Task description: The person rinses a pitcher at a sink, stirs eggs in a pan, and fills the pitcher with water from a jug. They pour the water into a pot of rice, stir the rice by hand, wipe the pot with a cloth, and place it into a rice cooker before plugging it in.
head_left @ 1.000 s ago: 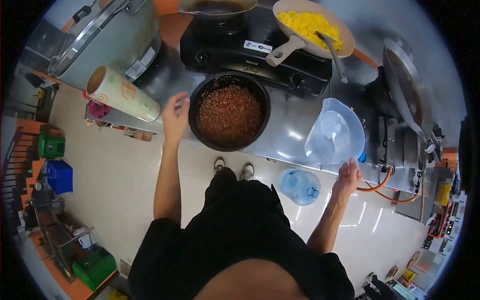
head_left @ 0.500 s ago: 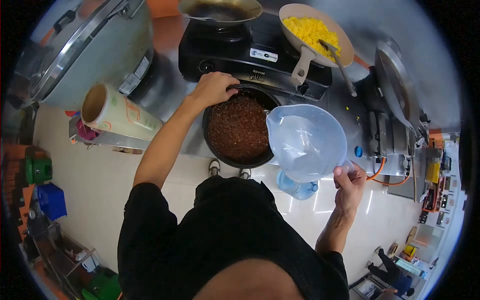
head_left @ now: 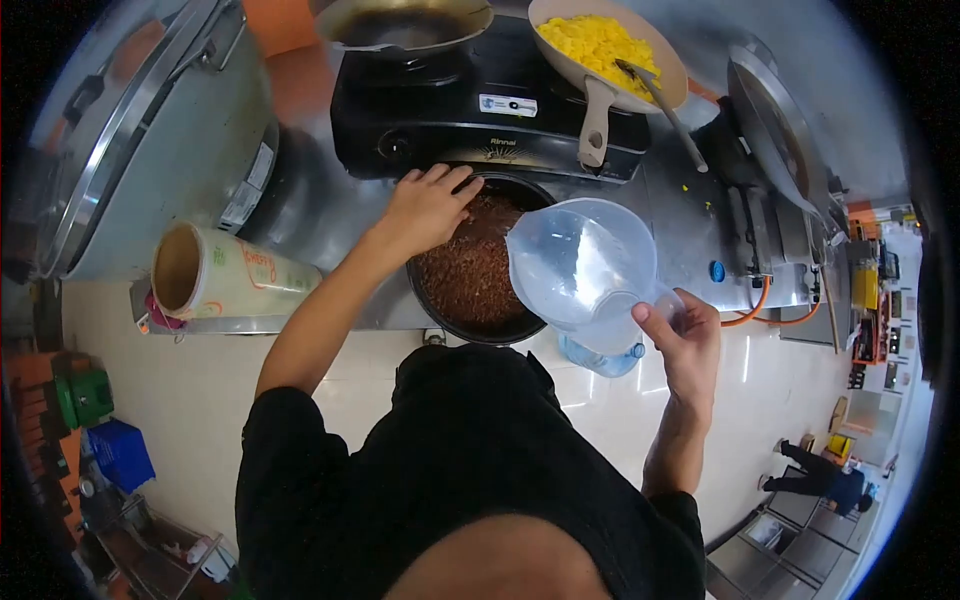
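My right hand (head_left: 685, 340) is closed round the handle of a translucent plastic measuring jug (head_left: 585, 265). The jug is tilted, its spout over the right side of a dark round pot (head_left: 428, 295). A little clear liquid shows inside the jug. Wet reddish-brown grains (head_left: 475, 270) fill the pot. At the pot's upper left rim is my left hand (head_left: 428, 208), palm down, fingers spread and reaching over the grains. Partly hidden behind the jug, a clear blue plastic bottle (head_left: 600, 358) is seen below the counter edge.
Behind the pot stands a black gas stove (head_left: 400, 125) with a pan (head_left: 410, 45) on it. A beige pan of yellow scrambled egg (head_left: 600, 45) holds a spatula (head_left: 675, 120). Left are a large lidded cooker (head_left: 190, 130) and a paper tub (head_left: 240, 270). Another person (head_left: 825, 480) is far right.
My left hand has loosened from the rim, its fingers now spread further over the pot. The jug has shifted left, farther over the grains. The whole view has shifted slightly.
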Action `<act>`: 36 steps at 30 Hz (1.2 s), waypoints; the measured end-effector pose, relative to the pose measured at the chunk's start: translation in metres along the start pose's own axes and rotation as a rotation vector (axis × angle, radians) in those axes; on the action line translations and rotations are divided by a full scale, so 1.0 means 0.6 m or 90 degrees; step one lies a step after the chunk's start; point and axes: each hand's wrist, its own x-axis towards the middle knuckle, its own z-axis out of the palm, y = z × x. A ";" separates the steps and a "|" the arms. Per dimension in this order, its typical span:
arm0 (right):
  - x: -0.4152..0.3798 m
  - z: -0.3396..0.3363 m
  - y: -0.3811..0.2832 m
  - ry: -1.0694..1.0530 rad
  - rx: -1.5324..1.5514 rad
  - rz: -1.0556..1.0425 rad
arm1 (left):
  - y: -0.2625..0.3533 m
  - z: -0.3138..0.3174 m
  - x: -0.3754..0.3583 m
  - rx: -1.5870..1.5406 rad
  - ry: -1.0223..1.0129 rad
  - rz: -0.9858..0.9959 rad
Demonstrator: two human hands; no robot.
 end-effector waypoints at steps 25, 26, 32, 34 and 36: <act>0.030 0.010 -0.031 -0.004 -0.111 -0.022 | -0.023 0.019 -0.026 -0.007 0.069 -0.003; 0.029 0.014 -0.034 0.005 -0.083 -0.026 | -0.023 0.019 -0.026 -0.013 0.068 -0.005; 0.029 0.012 -0.031 0.032 -0.112 -0.023 | -0.024 0.011 -0.029 -0.037 0.019 -0.002; 0.031 0.014 -0.031 0.037 -0.145 -0.016 | -0.023 0.012 -0.029 -0.042 0.022 -0.004; 0.034 0.021 -0.033 0.040 -0.136 -0.019 | -0.021 0.010 -0.029 -0.045 0.015 -0.011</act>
